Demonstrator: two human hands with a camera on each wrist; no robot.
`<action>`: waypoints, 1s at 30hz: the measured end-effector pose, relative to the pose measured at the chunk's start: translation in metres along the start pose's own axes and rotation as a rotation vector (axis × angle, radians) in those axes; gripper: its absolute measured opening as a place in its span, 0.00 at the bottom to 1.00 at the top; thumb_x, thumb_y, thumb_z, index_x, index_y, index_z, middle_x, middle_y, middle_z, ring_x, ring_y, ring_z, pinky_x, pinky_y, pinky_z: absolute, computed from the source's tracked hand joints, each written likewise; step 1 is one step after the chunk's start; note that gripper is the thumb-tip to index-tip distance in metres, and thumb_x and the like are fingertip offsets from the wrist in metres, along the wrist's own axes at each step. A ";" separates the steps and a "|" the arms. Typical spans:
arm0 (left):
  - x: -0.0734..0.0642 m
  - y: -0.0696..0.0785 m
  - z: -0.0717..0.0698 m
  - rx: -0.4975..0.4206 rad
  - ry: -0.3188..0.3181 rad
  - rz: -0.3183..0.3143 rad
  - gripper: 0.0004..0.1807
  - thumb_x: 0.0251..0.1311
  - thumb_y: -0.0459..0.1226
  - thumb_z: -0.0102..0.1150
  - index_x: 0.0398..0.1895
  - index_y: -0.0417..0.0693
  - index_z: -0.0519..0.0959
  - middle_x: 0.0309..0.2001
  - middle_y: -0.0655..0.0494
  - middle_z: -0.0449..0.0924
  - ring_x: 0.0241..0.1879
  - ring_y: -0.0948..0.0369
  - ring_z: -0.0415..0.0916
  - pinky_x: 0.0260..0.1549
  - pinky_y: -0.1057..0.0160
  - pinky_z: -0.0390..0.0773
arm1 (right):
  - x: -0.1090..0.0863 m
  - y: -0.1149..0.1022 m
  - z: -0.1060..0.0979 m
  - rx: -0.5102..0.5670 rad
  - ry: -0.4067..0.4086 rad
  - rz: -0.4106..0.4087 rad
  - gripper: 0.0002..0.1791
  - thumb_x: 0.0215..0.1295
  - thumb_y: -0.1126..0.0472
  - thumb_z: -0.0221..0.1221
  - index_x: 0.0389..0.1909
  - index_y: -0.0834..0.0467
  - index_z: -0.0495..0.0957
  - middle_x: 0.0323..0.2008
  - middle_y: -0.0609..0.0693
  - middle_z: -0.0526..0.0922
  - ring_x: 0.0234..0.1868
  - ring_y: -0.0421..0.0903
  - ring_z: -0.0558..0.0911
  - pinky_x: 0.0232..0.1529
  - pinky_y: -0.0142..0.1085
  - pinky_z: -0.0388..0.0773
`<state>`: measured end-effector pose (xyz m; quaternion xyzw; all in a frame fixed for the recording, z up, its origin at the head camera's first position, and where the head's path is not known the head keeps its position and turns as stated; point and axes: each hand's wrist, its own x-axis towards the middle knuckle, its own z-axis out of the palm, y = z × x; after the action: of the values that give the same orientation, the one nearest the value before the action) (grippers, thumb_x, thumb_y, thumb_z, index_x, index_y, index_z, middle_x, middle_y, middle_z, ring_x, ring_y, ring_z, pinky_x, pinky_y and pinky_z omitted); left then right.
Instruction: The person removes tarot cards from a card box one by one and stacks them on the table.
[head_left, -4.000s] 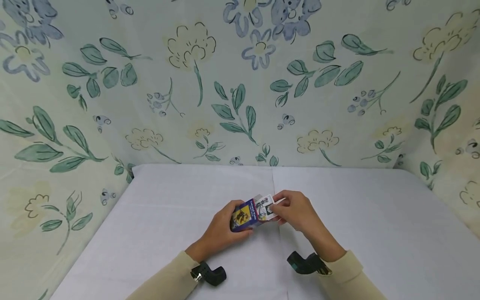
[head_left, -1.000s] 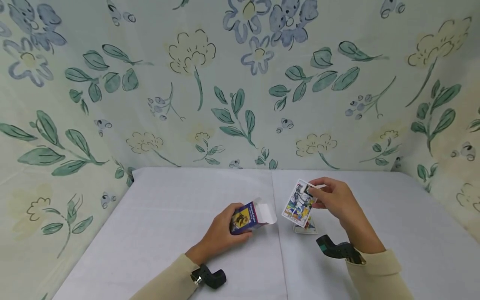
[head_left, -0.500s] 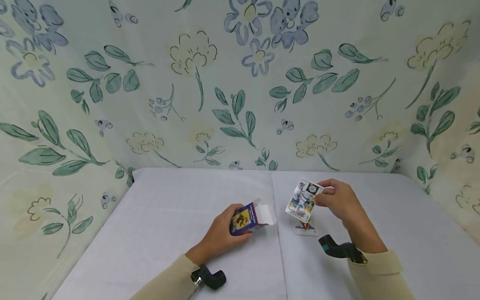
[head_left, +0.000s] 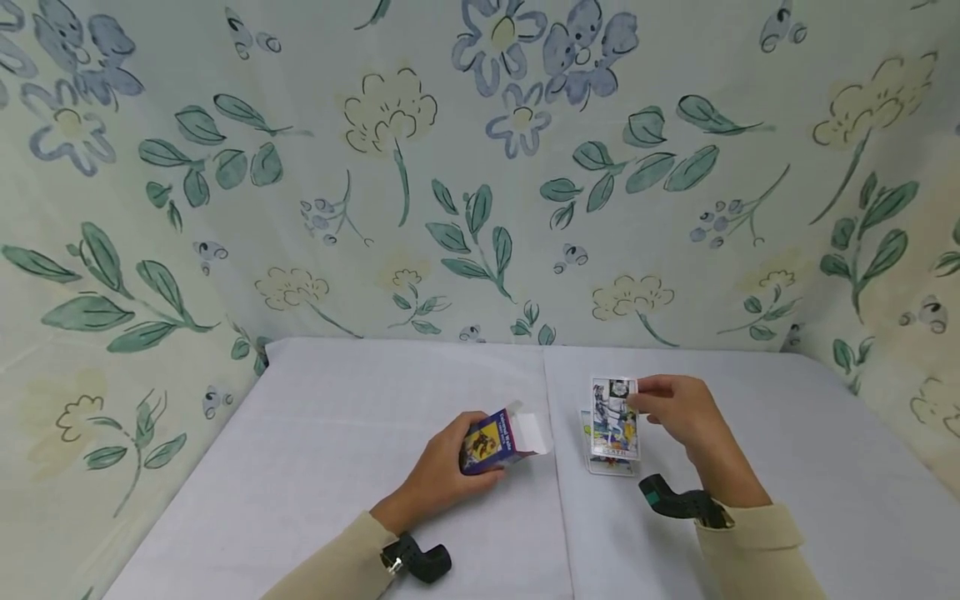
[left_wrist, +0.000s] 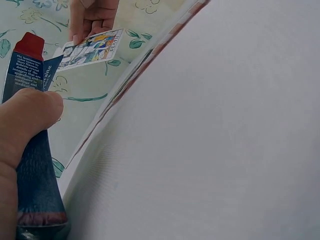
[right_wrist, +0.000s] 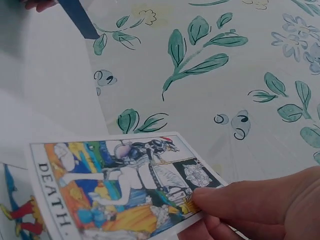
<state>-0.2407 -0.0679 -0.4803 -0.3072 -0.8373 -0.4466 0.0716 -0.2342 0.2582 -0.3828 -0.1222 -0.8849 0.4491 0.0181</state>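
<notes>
My left hand [head_left: 442, 471] grips a blue tarot card box [head_left: 486, 443], its flap [head_left: 529, 433] standing out on the right. In the left wrist view the thumb [left_wrist: 37, 110] lies across the box's printed side. My right hand [head_left: 682, 408] pinches a tarot card [head_left: 615, 421] by its upper right edge; the right wrist view shows the word DEATH on it. Below that card, another tarot card [head_left: 613, 468] lies face up on the table, mostly covered from the head view. In the right wrist view a red and blue part of this lower card [right_wrist: 20, 210] shows.
A white cloth covers the table [head_left: 360, 400], with a crease running front to back near the middle. Behind it hangs a floral curtain [head_left: 465, 150], which also comes round both sides. Each wrist wears a black camera mount [head_left: 678, 500].
Four seconds ago my right fingers were at the box's mouth. Since then a card has come to lie on the table, and the Death card has turned upright and lowered over it. The left hand stays put.
</notes>
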 end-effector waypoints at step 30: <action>0.000 0.000 -0.001 -0.007 -0.004 -0.010 0.40 0.50 0.52 0.71 0.64 0.58 0.63 0.53 0.64 0.72 0.47 0.66 0.70 0.47 0.64 0.74 | 0.026 0.036 0.024 0.104 -0.012 0.166 0.24 0.63 0.53 0.63 0.54 0.65 0.75 0.51 0.62 0.77 0.42 0.50 0.77 0.32 0.26 0.75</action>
<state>-0.2410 -0.0680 -0.4796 -0.3044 -0.8373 -0.4493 0.0667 -0.2561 0.2660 -0.4275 -0.1913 -0.8472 0.4953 -0.0183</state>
